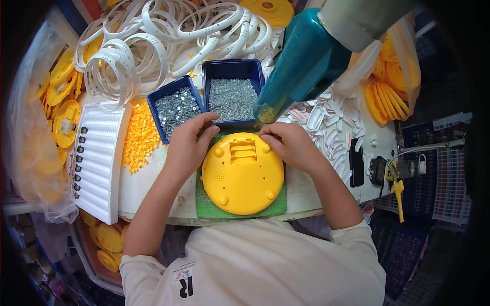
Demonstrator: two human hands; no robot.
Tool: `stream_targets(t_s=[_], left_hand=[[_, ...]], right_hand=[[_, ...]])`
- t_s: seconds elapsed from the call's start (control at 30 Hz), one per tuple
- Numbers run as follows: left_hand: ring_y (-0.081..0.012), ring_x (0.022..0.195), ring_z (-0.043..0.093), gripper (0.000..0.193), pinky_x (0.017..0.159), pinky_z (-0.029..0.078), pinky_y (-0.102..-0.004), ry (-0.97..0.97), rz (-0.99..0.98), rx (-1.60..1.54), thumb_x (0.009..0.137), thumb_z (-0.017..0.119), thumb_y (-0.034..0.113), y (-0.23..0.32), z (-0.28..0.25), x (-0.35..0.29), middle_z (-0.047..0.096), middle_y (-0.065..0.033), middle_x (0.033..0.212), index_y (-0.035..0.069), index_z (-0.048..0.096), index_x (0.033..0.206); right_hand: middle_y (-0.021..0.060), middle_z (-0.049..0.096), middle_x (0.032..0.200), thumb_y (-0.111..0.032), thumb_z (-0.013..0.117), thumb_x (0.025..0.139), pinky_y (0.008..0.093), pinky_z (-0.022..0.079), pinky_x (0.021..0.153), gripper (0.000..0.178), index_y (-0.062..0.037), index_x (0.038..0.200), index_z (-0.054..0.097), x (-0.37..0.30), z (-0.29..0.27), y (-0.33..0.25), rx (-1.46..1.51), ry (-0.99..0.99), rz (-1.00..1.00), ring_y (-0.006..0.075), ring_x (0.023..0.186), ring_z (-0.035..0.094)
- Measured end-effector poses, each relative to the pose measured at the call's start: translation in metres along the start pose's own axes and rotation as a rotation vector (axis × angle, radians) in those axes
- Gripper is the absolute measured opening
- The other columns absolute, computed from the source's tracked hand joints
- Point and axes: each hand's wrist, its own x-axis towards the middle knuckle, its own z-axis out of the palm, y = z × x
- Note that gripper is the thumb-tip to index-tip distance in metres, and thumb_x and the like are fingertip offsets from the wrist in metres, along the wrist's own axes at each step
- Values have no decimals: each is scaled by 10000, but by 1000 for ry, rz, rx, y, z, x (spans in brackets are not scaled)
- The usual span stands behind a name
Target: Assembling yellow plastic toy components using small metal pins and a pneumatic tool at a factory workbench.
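A round yellow plastic housing [240,186] lies on a green mat [205,206], with its open battery compartment [243,152] toward the far side. Left of its far edge, my left hand [191,140] is closed with thumb and forefinger bent together at the front rim of the larger blue bin [229,122]; anything between the fingertips is too small to tell. My right hand [292,145] is at the housing's far right edge, thumb and forefinger pinched; what they grip cannot be made out. Small metal screws [232,99] fill the larger bin.
A smaller blue bin [176,107] holds metal parts. A teal powered tool [301,61] hangs low over the right side. Around stand white rings [117,61], small yellow pieces [139,135], a white foam tray [99,158] and white plastic parts [326,120].
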Motion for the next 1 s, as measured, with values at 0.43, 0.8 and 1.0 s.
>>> stream_targets(t_s=[0.43, 0.8, 1.0], left_hand=[[-244, 814, 757, 160, 762, 580, -338, -168, -197, 5, 969, 717, 131, -5, 3, -10, 780, -139, 931, 20, 765, 1074], [-303, 1127, 689, 317, 960, 546, -378, -186, 177, 80, 937, 636, -36, -15, -3, -34, 722, -149, 1244, 20, 709, 1240], [-337, 1312, 587, 274, 1038, 497, -443, -32, 338, 369, 891, 707, 30, -4, -6, 10, 667, -127, 1330, 77, 724, 1160]], right_hand=[[131, 733, 1033, -115, 721, 943, 389, 555, 825, 187, -18, 1102, 726, 50, 5, -15, -106, 198, -129, 296, 922, 711], [87, 633, 916, -107, 773, 835, 419, 533, 812, 143, -88, 964, 714, 93, 27, 20, -552, 406, -522, 305, 883, 655], [102, 671, 988, -80, 747, 854, 418, 529, 871, 254, -81, 1108, 737, 83, 22, 27, -431, 316, -376, 302, 968, 671]])
